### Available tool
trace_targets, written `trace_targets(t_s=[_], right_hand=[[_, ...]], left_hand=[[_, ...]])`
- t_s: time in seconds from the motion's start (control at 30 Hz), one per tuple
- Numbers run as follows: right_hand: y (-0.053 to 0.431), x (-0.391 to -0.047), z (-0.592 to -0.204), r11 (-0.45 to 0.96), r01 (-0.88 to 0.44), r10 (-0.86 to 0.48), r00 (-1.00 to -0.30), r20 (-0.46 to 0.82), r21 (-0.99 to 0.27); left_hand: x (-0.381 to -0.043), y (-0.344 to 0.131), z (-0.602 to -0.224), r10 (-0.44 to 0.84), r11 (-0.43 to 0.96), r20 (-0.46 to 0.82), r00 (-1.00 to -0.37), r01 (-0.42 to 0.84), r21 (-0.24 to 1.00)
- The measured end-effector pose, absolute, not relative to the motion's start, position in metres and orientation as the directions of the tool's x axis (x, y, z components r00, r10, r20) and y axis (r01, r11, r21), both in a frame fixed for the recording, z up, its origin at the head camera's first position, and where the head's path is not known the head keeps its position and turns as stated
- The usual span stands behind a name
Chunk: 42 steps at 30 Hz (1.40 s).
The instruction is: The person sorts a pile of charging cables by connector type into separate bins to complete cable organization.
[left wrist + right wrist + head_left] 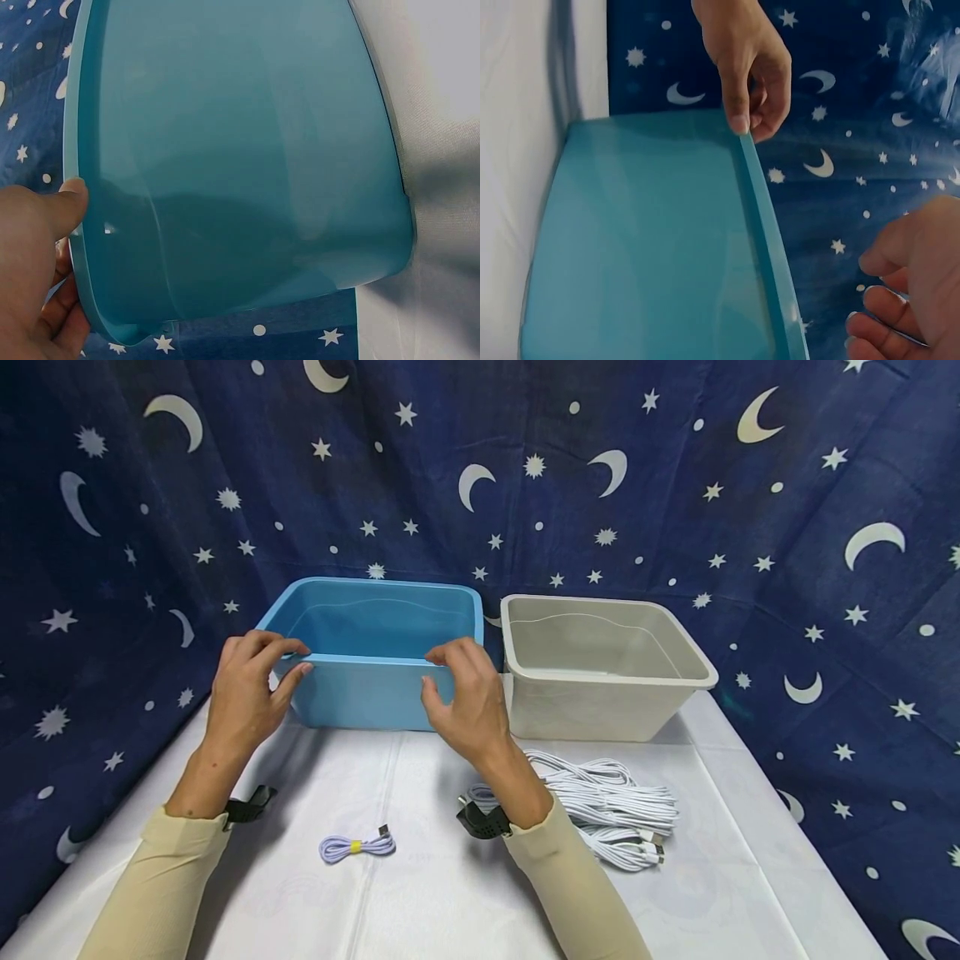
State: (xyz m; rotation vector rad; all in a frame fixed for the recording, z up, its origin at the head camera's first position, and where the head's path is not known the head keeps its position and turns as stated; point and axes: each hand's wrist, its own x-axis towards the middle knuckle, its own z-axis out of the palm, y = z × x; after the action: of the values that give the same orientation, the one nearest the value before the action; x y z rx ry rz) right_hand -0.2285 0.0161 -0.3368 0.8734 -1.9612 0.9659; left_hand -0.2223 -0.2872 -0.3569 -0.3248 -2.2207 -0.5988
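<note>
A blue plastic bin (363, 695) stands at the back left of the white-covered table. My left hand (246, 697) grips its front rim near the left corner; in the left wrist view the thumb (73, 196) lies over the rim, with the other fingers curled behind it. My right hand (474, 702) hovers by the front right corner of the bin. Seen from the right wrist, this right hand (911, 281) is apart from the rim, fingers loosely bent and holding nothing.
To the right stands a light grey bin (592, 706). In front of it lies a pile of bundled white cables (615, 802), partly behind my right forearm. A small lilac cable (337, 847) with a yellow tie lies front centre. A starry blue cloth (525, 527) hangs behind.
</note>
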Motion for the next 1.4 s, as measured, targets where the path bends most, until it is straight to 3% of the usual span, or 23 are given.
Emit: trace_targets(t_s=[0.87, 1.4], right_hand=[[-0.010, -0.190, -0.375, 0.390, -0.906, -0.597, -0.385, 0.704, -0.165], [-0.018, -0.177, -0.398, 0.445, -0.891, -0.812, -0.442, 0.381, -0.086]], left_hand=[[-0.223, -0.286, -0.357, 0.023, 0.858, 0.749, -0.662, 0.397, 0.324], [-0.222, -0.285, -0.357, 0.023, 0.861, 0.751, -0.660, 0.395, 0.320]])
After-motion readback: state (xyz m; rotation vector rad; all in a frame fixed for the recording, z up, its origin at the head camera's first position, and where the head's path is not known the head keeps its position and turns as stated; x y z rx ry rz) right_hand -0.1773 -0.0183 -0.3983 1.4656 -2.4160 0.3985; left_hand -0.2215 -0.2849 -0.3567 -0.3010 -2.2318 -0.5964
